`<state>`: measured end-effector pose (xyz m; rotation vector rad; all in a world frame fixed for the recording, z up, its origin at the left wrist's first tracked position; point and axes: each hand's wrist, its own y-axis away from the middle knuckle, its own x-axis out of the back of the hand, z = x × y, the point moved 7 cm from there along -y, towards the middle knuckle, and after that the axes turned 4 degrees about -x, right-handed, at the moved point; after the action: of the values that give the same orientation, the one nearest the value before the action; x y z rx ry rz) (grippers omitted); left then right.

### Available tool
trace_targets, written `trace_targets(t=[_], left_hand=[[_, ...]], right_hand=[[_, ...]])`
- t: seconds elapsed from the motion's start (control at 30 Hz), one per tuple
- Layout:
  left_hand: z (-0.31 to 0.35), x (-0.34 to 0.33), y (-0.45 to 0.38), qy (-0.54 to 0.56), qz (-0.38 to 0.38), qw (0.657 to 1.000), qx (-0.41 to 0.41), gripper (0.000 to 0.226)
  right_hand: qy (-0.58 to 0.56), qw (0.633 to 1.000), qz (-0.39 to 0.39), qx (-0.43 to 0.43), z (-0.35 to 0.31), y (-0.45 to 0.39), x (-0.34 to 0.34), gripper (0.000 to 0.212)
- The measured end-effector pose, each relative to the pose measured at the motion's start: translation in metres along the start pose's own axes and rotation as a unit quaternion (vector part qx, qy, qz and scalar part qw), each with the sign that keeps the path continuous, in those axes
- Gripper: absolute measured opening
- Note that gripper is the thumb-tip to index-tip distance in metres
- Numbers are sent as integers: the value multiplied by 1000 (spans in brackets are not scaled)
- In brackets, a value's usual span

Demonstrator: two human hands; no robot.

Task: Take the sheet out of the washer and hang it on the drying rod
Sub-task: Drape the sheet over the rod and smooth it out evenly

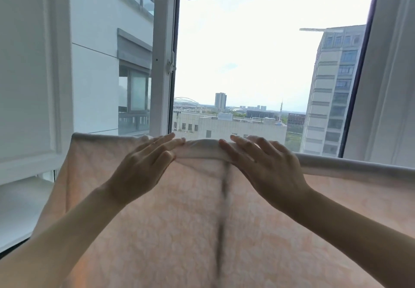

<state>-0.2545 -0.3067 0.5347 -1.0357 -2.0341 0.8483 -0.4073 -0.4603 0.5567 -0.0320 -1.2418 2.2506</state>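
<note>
A pale pink patterned sheet (175, 220) hangs draped over a horizontal rod that its top fold hides; the fold runs across the frame in front of the window. A dark vertical crease runs down its middle. My left hand (143, 164) lies on the fold left of centre, fingers straight over the top, thumb against the near side. My right hand (262, 164) rests on the fold right of centre, fingers spread and straight over the cloth. The washer is out of view.
A large window (247, 63) is straight ahead, showing city buildings; its white frame post (164, 58) stands left of centre. A white sill ledge (20, 204) lies at the lower left. White curtain fabric (390, 74) hangs at the right.
</note>
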Motion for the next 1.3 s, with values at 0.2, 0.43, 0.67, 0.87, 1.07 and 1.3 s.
trace_targets(t=[0.2,0.43,0.67,0.87,1.07,1.3], left_hand=[[-2,-7,2,-57,-13,995,75,15],[-1,2,4,-31,31,995,94,11],[3,-3,1,-32,43,993,101,14],[-18,4,6,-62,24,989,129,24],[-54,18,30,-34,-32,987,153,16],[-86,21,29,43,-115,979,161,28]], right_hand=[[-13,998,-65,20,-14,-2,-3,73],[-11,998,-59,26,-26,-17,-7,48],[6,997,-82,-4,-55,-61,-28,60],[47,994,-98,10,-80,-81,-47,56],[8,997,-61,37,-81,-75,-48,50],[-17,997,-51,46,-83,-73,-44,56]])
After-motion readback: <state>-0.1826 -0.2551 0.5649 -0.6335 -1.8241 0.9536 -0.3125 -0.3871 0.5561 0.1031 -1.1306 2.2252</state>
